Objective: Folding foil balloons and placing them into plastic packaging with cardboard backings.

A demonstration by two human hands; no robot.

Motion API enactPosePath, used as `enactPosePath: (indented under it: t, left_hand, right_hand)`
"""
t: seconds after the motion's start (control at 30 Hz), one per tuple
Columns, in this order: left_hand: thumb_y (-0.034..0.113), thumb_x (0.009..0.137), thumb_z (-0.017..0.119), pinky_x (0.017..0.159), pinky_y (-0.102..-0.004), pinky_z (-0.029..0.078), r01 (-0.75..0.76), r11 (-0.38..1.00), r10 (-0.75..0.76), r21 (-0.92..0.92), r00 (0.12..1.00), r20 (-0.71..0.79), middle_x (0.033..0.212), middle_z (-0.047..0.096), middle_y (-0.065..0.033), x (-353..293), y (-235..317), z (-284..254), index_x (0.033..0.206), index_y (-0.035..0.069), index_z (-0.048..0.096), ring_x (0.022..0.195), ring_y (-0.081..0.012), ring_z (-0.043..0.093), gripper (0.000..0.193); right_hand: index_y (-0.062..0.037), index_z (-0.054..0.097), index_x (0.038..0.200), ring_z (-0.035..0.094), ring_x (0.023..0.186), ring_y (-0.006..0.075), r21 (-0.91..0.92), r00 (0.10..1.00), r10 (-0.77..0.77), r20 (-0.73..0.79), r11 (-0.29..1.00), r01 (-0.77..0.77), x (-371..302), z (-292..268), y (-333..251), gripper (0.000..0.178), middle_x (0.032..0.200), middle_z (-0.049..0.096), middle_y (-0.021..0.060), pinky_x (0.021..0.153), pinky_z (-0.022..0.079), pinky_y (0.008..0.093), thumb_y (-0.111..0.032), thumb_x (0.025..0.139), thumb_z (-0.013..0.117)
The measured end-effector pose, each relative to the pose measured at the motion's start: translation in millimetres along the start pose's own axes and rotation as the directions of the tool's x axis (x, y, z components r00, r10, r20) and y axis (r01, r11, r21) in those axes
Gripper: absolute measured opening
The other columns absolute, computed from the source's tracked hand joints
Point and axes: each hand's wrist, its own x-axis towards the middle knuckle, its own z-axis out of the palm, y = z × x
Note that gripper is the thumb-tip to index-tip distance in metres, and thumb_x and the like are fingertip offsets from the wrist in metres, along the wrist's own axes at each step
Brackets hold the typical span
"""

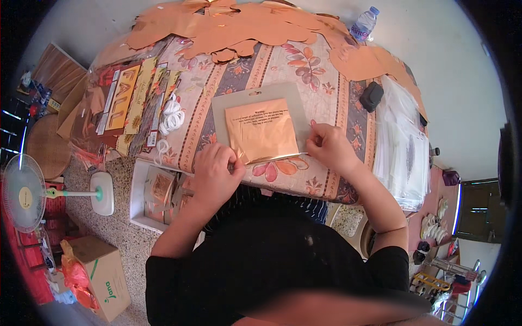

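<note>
In front of me on the table lies a flat clear plastic bag (219, 108) with a hang hole at its far edge. Inside is a folded copper-coloured shiny sheet (263, 141), and dark print shows over it. My left hand (217, 169) pinches the near left corner of the bag. At the near right corner, my right hand (331, 146) has its thumb and fingers closed on the bag's edge. Both forearms come in from the near side.
Copper-coloured cut-out sheets (234, 32) cover the table's far side, near a water bottle (365, 23). Stacked clear bags (399, 146) and a black object (371, 96) lie right. Printed packages (122, 100) and white cord coils (173, 117) lie left; an open box (142, 190) sits below.
</note>
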Motion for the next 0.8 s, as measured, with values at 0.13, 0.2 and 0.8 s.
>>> enactPosePath:
  t: [0.13, 0.2, 0.8]
  left_hand:
    - [0.003, 0.07, 0.066, 0.065, -0.0406, 0.041, 0.125, 0.991, -0.126, 0.038, 0.991, 0.052, 0.068, 0.049, -0.0082, 0, -3, -3, 0.077, 0.006, 0.047, 0.069, -0.0283, 0.052, 0.02]
    - [0.003, 0.07, 0.065, 0.064, -0.0408, 0.041, 0.154, 0.987, -0.156, 0.038, 0.985, 0.069, 0.068, 0.048, -0.0083, -1, -6, -3, 0.077, 0.006, 0.047, 0.069, -0.0283, 0.052, 0.019]
    - [0.006, 0.075, 0.062, 0.084, -0.0463, 0.042, -0.031, 0.949, 0.026, 0.314, 0.999, 0.022, 0.102, 0.057, -0.0124, 7, -13, -17, 0.095, 0.003, 0.055, 0.097, -0.0301, 0.056, 0.021]
  right_hand:
    - [0.0019, 0.053, 0.073, 0.06, 0.063, 0.028, -0.158, 0.987, -0.146, -0.063, 0.978, 0.135, 2, 7, 4, 0.012, 0.07, 0.059, 0.0151, 0.057, 0.047, 0.0365, -0.004, 0.074, 0.063]
    - [0.0013, 0.052, 0.076, 0.06, 0.065, 0.0314, -0.191, 0.988, -0.151, -0.037, 0.971, 0.141, 1, 11, 6, 0.011, 0.073, 0.06, 0.0165, 0.058, 0.048, 0.0388, -0.004, 0.074, 0.062]
    - [-0.0043, 0.053, 0.105, 0.063, 0.058, 0.0309, -0.505, 0.937, -0.312, -0.158, 0.841, 0.195, -11, 17, 15, 0.026, 0.073, 0.063, 0.0118, 0.049, 0.051, 0.0392, -0.007, 0.08, 0.058]
